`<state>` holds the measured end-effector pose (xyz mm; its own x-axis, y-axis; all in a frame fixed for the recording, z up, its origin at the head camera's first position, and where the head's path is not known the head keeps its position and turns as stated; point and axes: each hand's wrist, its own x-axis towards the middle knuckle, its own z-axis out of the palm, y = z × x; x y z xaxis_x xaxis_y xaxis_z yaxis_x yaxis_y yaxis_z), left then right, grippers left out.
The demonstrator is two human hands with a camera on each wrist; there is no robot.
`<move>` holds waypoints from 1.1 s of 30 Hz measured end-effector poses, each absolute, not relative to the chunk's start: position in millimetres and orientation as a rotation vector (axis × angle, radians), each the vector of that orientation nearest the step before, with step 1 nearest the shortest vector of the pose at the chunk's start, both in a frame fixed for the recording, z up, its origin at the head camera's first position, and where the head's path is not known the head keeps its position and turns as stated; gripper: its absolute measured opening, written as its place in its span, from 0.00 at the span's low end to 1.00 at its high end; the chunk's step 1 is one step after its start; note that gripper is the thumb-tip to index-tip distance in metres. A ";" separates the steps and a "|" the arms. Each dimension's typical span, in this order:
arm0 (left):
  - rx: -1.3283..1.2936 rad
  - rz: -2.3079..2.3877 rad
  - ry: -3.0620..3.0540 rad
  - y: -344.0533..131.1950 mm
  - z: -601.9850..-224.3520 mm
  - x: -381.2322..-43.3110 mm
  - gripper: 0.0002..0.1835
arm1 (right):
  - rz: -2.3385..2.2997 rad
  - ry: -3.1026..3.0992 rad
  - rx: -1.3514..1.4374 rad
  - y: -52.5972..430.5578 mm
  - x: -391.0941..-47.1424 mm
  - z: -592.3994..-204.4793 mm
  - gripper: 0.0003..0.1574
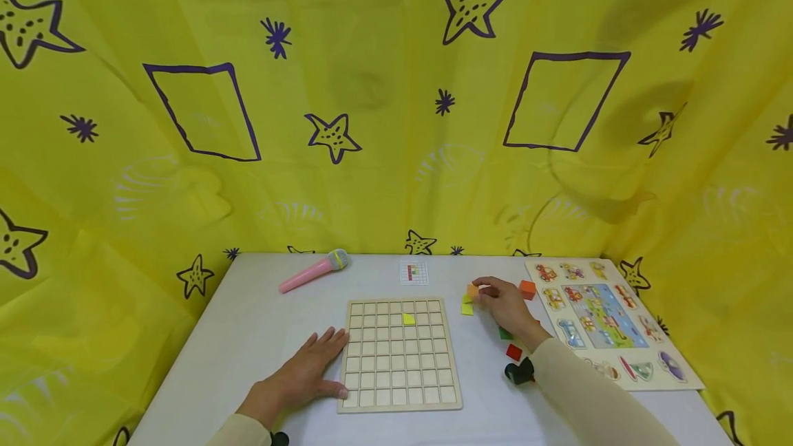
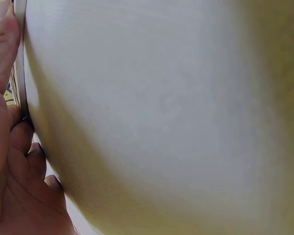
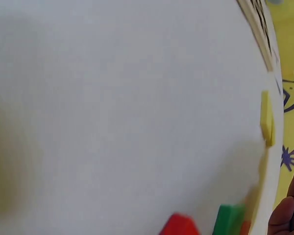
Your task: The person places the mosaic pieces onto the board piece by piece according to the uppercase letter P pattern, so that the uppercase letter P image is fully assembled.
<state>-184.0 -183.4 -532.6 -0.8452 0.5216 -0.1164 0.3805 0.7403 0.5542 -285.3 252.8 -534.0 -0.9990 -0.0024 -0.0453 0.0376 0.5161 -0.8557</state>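
My left hand [image 1: 306, 372] rests on the white table with straight, spread fingers. Its thumb and fingertips lie along the left edge of a wooden grid board [image 1: 401, 408]. One yellow square tile [image 1: 409, 319] sits in a cell near the board's far side. Right of the board, my right hand [image 1: 509, 307] pinches a small orange block [image 1: 473, 290] between thumb and fingertips. Yellow pieces [image 1: 467, 308] lie just below that block, and in the right wrist view a yellow piece [image 3: 265, 115] appears side-on. The left wrist view catches my left palm [image 2: 32, 181] beside the board's edge.
An orange-red block [image 1: 527, 289], a green block [image 1: 504, 334] and a red block [image 1: 513, 352] lie around my right hand. A picture puzzle board [image 1: 597, 355] is at the right. Behind the grid are a patterned card [image 1: 414, 272] and a pink microphone [image 1: 312, 274].
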 end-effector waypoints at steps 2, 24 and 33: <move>0.709 0.768 2.678 -183.9 -534.0 -184.1 0.60 | -1.559 2.685 0.028 248.6 -284.3 -533.4 0.17; 0.664 0.803 2.655 -183.5 -536.7 -183.9 0.60 | -1.885 2.565 -0.007 186.9 -266.6 -520.0 0.20; 0.669 0.792 2.656 -183.9 -537.5 -185.2 0.60 | -1.881 2.552 0.020 162.9 -258.9 -527.1 0.18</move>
